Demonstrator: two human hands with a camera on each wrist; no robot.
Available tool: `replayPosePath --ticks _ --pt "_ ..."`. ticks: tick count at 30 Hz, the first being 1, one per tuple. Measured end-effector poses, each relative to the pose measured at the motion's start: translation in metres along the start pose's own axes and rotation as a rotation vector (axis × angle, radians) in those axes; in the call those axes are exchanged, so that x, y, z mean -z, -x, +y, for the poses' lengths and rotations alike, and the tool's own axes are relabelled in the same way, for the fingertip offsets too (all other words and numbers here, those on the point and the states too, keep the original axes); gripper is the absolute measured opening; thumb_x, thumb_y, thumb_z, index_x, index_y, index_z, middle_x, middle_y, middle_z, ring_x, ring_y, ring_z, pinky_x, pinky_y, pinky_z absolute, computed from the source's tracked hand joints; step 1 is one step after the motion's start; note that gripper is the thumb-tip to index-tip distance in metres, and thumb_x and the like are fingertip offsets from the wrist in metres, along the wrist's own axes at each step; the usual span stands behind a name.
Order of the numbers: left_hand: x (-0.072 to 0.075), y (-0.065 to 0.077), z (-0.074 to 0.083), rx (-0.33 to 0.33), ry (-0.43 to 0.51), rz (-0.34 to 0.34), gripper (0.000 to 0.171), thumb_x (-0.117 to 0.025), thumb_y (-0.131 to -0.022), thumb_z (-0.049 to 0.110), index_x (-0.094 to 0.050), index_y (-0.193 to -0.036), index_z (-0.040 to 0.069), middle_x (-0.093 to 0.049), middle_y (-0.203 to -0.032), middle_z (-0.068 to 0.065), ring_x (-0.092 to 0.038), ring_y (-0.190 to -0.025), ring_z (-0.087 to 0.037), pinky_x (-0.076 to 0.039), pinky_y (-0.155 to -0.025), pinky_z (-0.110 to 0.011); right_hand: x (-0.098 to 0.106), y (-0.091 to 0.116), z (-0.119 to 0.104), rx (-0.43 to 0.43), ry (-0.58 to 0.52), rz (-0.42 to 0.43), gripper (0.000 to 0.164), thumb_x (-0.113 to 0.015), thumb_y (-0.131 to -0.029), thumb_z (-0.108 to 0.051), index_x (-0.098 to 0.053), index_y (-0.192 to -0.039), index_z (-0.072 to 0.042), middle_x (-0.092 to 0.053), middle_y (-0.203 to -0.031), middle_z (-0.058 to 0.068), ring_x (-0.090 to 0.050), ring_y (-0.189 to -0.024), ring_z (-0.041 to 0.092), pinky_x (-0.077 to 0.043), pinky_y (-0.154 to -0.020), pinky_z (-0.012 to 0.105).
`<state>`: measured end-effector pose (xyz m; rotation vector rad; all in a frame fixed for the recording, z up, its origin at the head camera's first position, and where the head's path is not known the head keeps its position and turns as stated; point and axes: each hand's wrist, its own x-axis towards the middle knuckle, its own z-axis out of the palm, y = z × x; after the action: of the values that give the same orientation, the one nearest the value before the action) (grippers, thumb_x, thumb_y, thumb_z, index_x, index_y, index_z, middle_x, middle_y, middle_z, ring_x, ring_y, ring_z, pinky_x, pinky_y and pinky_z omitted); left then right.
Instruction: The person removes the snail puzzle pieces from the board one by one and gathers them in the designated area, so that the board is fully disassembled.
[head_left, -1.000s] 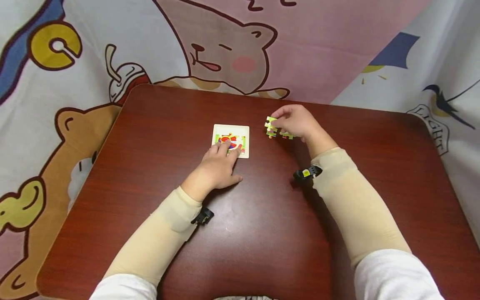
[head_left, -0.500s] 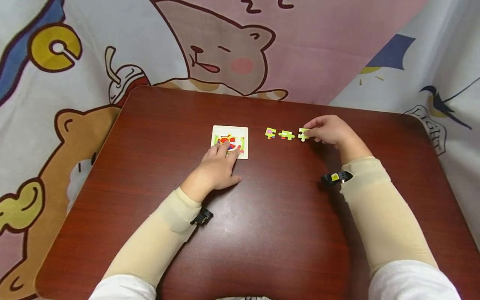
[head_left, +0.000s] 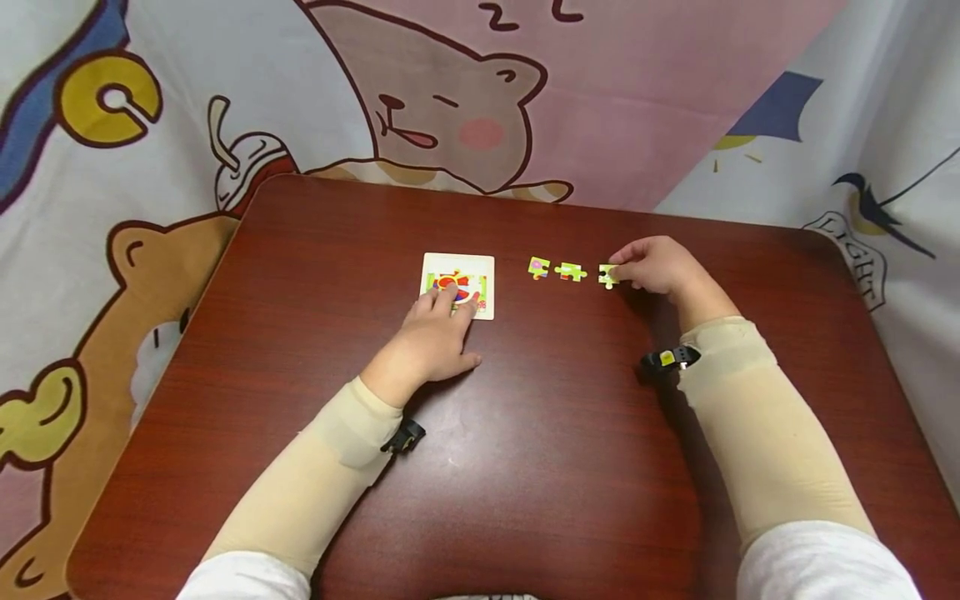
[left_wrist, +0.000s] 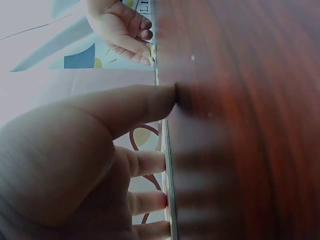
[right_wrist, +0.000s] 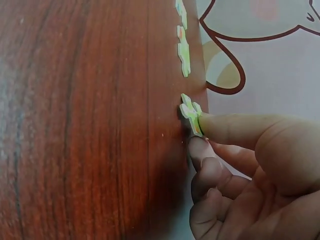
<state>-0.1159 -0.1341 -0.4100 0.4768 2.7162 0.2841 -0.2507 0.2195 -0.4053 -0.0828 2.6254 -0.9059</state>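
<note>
The right hand (head_left: 657,265) pinches the rightmost jigsaw piece (head_left: 606,276), left hand (head_left: 435,340) resting, fingers outstretched, on the puzzle tray (head_left: 459,261). Looks like spreading-out work; a clean release seems called for.

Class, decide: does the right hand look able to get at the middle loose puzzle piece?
Probably yes: only tabletop separates the middle piece from the rightmost piece, though the right hand is busy pinching that one.

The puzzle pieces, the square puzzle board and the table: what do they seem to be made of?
The puzzle pieces look like thin wood or stiff card: flat, brightly printed faces, pale edges. The puzzle board is likely similar, with a smooth, cream-coloured rim. The table appears to be wood or wood-look laminate: reddish-brown, streaky grain, glossy highlights.
</note>
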Motion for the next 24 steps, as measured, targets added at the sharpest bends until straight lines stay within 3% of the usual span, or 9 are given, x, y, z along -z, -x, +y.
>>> replayPosePath --ticks 3,10,16,19,24 --pt "0.0 0.001 0.001 -0.001 -0.017 -0.007 0.085 -0.069 -0.101 0.048 -0.035 -0.167 0.01 -0.019 -0.172 -0.025 -0.018 -0.157 -0.052 -0.021 -0.127 -0.057 0.0 0.0 0.0 0.001 0.02 0.028 0.033 -0.079 -0.096 -0.022 -0.073 -0.118 0.003 -0.069 -0.085 0.002 -0.058 -0.074 0.019 -0.048 -0.063 0.033" --pt "-0.004 -0.001 0.001 -0.016 -0.028 0.011 0.084 -0.069 -0.1 0.046 -0.035 -0.166 0.006 -0.02 -0.172 -0.026 -0.02 -0.157 -0.048 -0.025 -0.126 -0.055 -0.007 0.003 -0.008 0.011 0.065 0.151 0.035 -0.078 -0.098 -0.031 -0.074 -0.114 -0.001 -0.072 -0.097 0.012 -0.057 -0.088 0.03 -0.046 -0.074 0.042" --pt "-0.005 -0.001 0.0 -0.05 -0.05 0.043 0.085 -0.07 -0.1 0.044 -0.036 -0.165 0.003 -0.025 -0.17 -0.022 -0.025 -0.155 -0.046 -0.027 -0.126 -0.051 -0.029 -0.005 -0.042 0.16 0.05 0.265 0.027 -0.079 -0.096 -0.03 -0.077 -0.107 -0.006 -0.071 -0.094 0.01 -0.059 -0.085 0.024 -0.046 -0.072 0.037" --pt "-0.005 0.0 0.001 -0.05 -0.053 0.045 0.085 -0.071 -0.1 0.044 -0.035 -0.165 0.003 -0.026 -0.17 -0.02 -0.026 -0.154 -0.045 -0.027 -0.126 -0.05 -0.046 -0.011 -0.069 0.25 0.021 0.245 0.023 -0.081 -0.094 -0.027 -0.077 -0.105 -0.008 -0.072 -0.094 0.009 -0.061 -0.084 0.023 -0.047 -0.072 0.035" --pt "-0.004 0.001 0.005 -0.02 -0.034 0.03 0.089 -0.072 -0.1 0.046 -0.032 -0.167 0.004 -0.023 -0.173 -0.018 -0.024 -0.156 -0.042 -0.028 -0.125 -0.053 -0.078 -0.019 -0.115 0.366 0.019 0.118 0.017 -0.082 -0.093 -0.022 -0.078 -0.104 -0.01 -0.072 -0.093 0.006 -0.063 -0.079 0.023 -0.05 -0.07 0.035"
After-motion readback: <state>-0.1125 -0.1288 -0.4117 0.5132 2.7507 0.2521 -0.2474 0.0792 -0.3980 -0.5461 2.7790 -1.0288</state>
